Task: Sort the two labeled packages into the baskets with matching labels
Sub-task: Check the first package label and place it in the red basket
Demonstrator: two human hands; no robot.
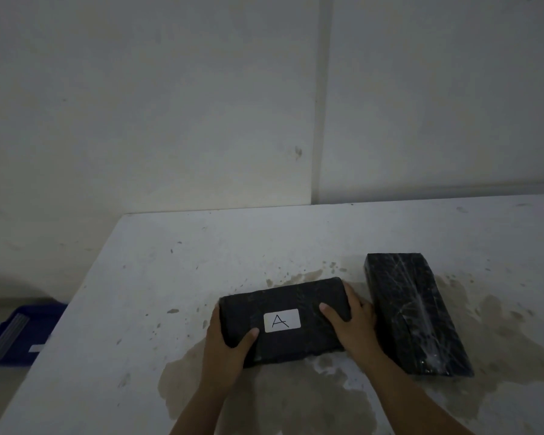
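A black wrapped package [296, 301] with a white label marked "A" lies on the white table [186, 262], near its front. My left hand [226, 350] grips its left end, thumb on top. My right hand [352, 324] grips its right end, thumb on top too. A second black package [412, 312], wrapped in shiny film, lies just to the right, angled away; no label shows on it. A blue basket [19, 334] sits low on the floor at the left, partly cut off by the table edge; its label cannot be read.
The table top is stained with brownish patches around the packages. A pale wall stands behind the table. The table's left edge runs diagonally, with the floor beyond it.
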